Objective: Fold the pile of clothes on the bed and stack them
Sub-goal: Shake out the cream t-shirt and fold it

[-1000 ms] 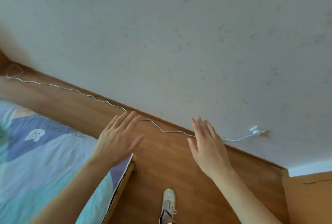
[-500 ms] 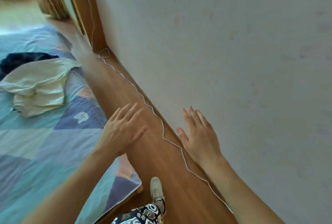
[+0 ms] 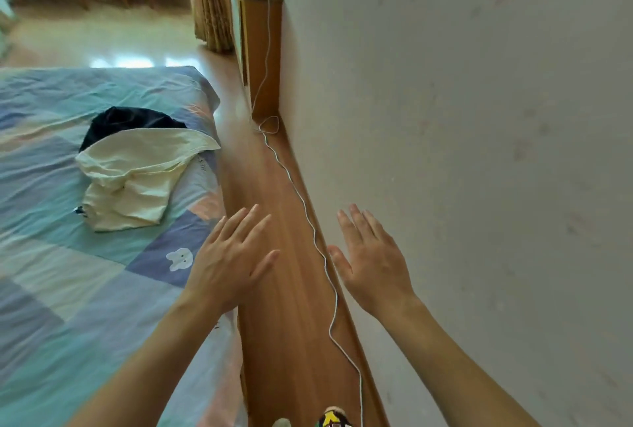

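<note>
Left hand [image 3: 230, 260]: fingers spread, holding nothing, raised over the bed's near edge. Right hand [image 3: 371, 260]: fingers straight, empty, out over the floor on the wall side of the bed. Clothes: cream garment [image 3: 137, 176] crumpled on a dark garment [image 3: 126, 120], near the bed's wall-side edge, well ahead of both hands. Step, as judged: approach, nothing folded yet; next, reach to the pile and lift the cream piece. Bed [image 3: 68, 289]: patchwork cover. Beside it a wooden floor [image 3: 274, 289], white cable [image 3: 315, 238], plain wall [image 3: 479, 152], cabinet [image 3: 263, 49] beyond.
</note>
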